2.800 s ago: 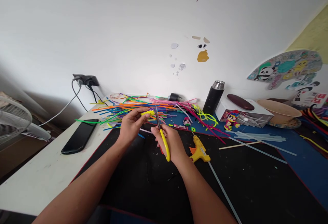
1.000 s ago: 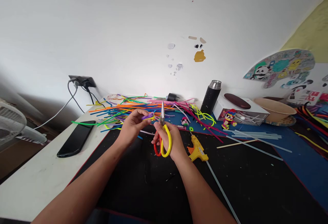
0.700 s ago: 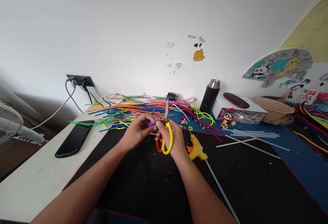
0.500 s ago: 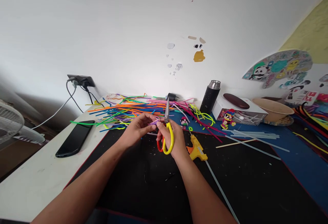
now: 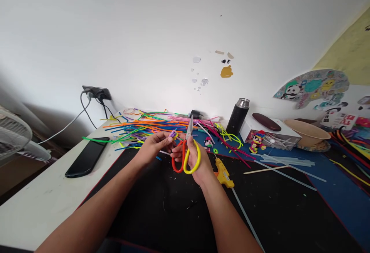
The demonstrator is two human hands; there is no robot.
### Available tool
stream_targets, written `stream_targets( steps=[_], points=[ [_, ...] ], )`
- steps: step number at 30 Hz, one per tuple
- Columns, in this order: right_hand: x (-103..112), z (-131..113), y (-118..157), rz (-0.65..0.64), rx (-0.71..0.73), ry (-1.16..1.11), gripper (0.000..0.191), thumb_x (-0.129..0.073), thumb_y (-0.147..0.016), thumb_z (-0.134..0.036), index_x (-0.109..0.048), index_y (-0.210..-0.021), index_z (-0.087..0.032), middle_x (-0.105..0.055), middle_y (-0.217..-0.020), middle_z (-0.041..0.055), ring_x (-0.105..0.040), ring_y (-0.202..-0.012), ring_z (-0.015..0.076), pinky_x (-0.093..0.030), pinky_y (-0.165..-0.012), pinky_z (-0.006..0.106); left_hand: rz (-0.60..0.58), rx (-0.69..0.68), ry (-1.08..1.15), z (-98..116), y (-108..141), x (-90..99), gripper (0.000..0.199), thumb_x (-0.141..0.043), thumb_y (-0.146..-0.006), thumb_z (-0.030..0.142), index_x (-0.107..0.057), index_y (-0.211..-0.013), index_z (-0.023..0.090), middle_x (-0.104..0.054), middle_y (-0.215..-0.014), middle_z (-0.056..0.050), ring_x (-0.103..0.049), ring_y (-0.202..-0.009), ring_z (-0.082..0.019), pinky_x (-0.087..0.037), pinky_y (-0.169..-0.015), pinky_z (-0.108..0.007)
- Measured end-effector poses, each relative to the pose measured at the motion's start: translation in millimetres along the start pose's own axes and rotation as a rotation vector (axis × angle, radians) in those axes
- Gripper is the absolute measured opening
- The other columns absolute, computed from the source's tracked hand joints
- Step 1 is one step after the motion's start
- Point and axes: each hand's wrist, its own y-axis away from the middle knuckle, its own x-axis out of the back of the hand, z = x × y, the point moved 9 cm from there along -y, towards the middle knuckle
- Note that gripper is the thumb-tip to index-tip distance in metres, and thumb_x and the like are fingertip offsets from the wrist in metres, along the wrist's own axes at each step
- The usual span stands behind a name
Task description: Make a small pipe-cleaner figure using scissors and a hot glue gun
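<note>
My left hand point(image 5: 154, 147) pinches a small purple and yellow piece point(image 5: 173, 134), which looks like bent pipe cleaner, between thumb and fingers. Close by on the right, my right hand point(image 5: 199, 162) is wrapped round a pair of scissors point(image 5: 189, 129) with one red and one yellow handle. The blades point up and away from me, apart from the purple piece. Both hands are above the black mat point(image 5: 150, 206). Behind them lie many coloured pipe cleaners point(image 5: 141, 125) in a loose spread.
A yellow glue gun point(image 5: 224, 174) lies right of my right hand, with clear glue sticks point(image 5: 289, 160) beyond it. Small figures point(image 5: 256, 141) stand near a black flask point(image 5: 238, 116), a white box point(image 5: 277, 133) and a bowl point(image 5: 306, 131). A phone point(image 5: 86, 158) rests at left.
The scissors' red and yellow handles have spread apart in my right hand. My left hand has turned the small piece upward, so its purple and yellow parts show. The view has tilted slightly.
</note>
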Motion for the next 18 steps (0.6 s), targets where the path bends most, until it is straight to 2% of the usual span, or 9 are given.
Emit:
stream_targets(
  steps=[4,6,9,12,14,18],
  points=[
    [-4.1,0.6,-1.9,-0.068,-0.006,-0.036,0.087,-0.056,-0.080,-0.089,-0.065,-0.133,-0.020,-0.080,-0.097,0.0137,-0.078,-0.093,0.0315,-0.061,-0.073,0.039,0.085,-0.046,0.041,4.2,-0.5,8.0,0.040,-0.086,-0.075,0.053,-0.075,-0.091,0.018,-0.072,-0.077,-0.004,-0.065,-0.063,-0.018,-0.054,-0.063,-0.032],
    [-6.2,3.1,-2.2,-0.102,-0.008,0.008,0.088,-0.052,-0.081,-0.091,-0.065,-0.134,-0.022,-0.079,-0.101,0.0148,-0.078,-0.095,0.0319,-0.061,-0.075,0.041,0.132,-0.073,0.030,7.7,-0.2,12.6,0.038,-0.085,-0.077,0.053,-0.075,-0.092,0.019,-0.071,-0.075,-0.003,-0.064,-0.062,-0.017,-0.052,-0.061,-0.030],
    [-5.2,7.1,-2.4,-0.094,0.024,0.145,0.086,-0.054,-0.083,-0.087,-0.065,-0.133,-0.019,-0.079,-0.097,0.0141,-0.078,-0.079,0.0276,-0.061,-0.071,0.038,0.195,-0.133,-0.010,16.9,1.4,18.0,0.036,-0.082,-0.081,0.052,-0.075,-0.093,0.019,-0.067,-0.069,-0.002,-0.059,-0.060,-0.015,-0.047,-0.056,-0.027],
    [-1.7,10.0,-2.2,-0.046,0.068,0.310,0.077,-0.056,-0.088,-0.081,-0.066,-0.129,-0.016,-0.076,-0.089,0.0102,-0.073,-0.061,0.0206,-0.057,-0.056,0.030,0.237,-0.183,-0.064,26.2,3.8,20.1,0.038,-0.081,-0.081,0.052,-0.076,-0.096,0.018,-0.066,-0.072,-0.002,-0.057,-0.062,-0.015,-0.045,-0.055,-0.026],
    [-0.2,13.5,-2.0,-0.029,0.061,0.383,0.072,-0.055,-0.091,-0.078,-0.067,-0.124,-0.015,-0.074,-0.083,0.0069,-0.069,-0.054,0.0179,-0.053,-0.048,0.026,0.263,-0.207,-0.085,30.4,5.6,21.2,0.041,-0.083,-0.079,0.052,-0.075,-0.101,0.019,-0.068,-0.075,-0.002,-0.056,-0.061,-0.014,-0.045,-0.054,-0.026],
    [-1.3,12.8,0.7,-0.025,0.078,0.512,0.062,-0.053,-0.093,-0.075,-0.070,-0.108,-0.017,-0.070,-0.074,0.0021,-0.065,-0.047,0.0145,-0.047,-0.042,0.022,0.276,-0.239,-0.106,33.3,8.0,20.6,0.046,-0.084,-0.077,0.050,-0.073,-0.109,0.019,-0.073,-0.090,-0.004,-0.058,-0.063,-0.014,-0.046,-0.055,-0.026]
  ],
)
